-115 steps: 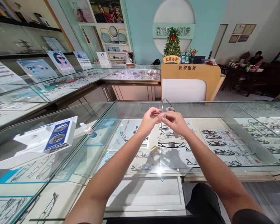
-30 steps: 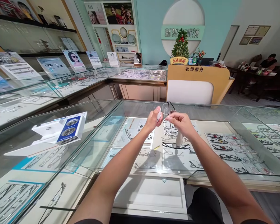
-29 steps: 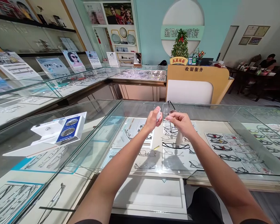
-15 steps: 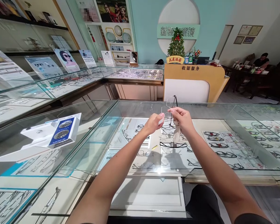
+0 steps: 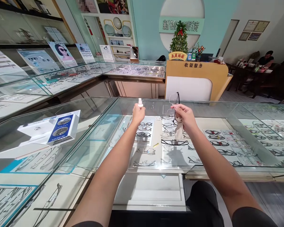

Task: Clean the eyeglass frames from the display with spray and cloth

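Observation:
My left hand point(image 5: 138, 114) is closed round a small spray bottle point(image 5: 140, 102). Only its white nozzle top shows above my fist, pointing up. To the right, my right hand point(image 5: 185, 116) pinches a pair of eyeglasses point(image 5: 173, 98) with thin rims and a dark temple, raised above the glass counter. A beige cloth point(image 5: 179, 130) hangs down from the same hand. Just below it, a dark-framed pair of glasses point(image 5: 174, 142) lies at the counter. The two hands are apart, with the held lenses between them.
The glass display counter point(image 5: 153, 167) holds rows of frames point(image 5: 221, 143). A white and blue box point(image 5: 63, 129) stands on the glass at left. Beyond are a yellow cash desk point(image 5: 220, 71) with a plant point(image 5: 179, 37) and, far right, a seated person point(image 5: 266, 59).
My left hand has moved left and slightly up, away from the glasses, and the nozzle top now shows clearly. My right hand still holds the glasses and cloth. The view has tilted slightly down.

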Motion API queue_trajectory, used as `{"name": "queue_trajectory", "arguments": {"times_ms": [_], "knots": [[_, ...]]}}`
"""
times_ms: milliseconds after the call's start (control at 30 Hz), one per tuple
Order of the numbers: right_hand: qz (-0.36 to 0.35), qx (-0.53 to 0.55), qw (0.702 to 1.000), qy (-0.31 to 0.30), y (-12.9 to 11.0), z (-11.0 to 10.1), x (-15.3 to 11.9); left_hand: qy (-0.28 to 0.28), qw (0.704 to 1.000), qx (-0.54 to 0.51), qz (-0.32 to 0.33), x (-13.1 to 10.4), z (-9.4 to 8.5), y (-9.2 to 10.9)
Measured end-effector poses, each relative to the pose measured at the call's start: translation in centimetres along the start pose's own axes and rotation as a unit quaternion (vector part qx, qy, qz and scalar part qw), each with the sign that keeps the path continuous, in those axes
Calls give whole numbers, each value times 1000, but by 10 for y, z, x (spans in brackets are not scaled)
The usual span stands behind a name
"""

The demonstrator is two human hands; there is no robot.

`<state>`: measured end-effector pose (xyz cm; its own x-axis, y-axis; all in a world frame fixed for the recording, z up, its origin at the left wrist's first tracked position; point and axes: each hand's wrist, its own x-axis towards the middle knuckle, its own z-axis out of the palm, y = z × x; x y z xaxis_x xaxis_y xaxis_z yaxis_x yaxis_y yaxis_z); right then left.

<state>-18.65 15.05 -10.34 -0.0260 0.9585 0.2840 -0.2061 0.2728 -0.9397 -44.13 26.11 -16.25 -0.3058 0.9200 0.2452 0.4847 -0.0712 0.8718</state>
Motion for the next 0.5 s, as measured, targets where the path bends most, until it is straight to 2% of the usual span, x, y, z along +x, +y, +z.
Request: {"name": "queue_trajectory", "arguments": {"times_ms": [100, 267, 400, 500], "knots": [[3, -7, 1000, 3, 0, 0, 0, -9, 998, 57, -9, 3, 0, -13], [6, 11, 1000, 3, -1, -1, 1, -21, 994, 108, -15, 3, -2, -19], [23, 33, 999, -4, -4, -1, 0, -22, 992, 120, -26, 1, -4, -16], [39, 40, 998, -8, -8, -1, -1, 23, 991, 127, -39, -7, -3, -4]]}}
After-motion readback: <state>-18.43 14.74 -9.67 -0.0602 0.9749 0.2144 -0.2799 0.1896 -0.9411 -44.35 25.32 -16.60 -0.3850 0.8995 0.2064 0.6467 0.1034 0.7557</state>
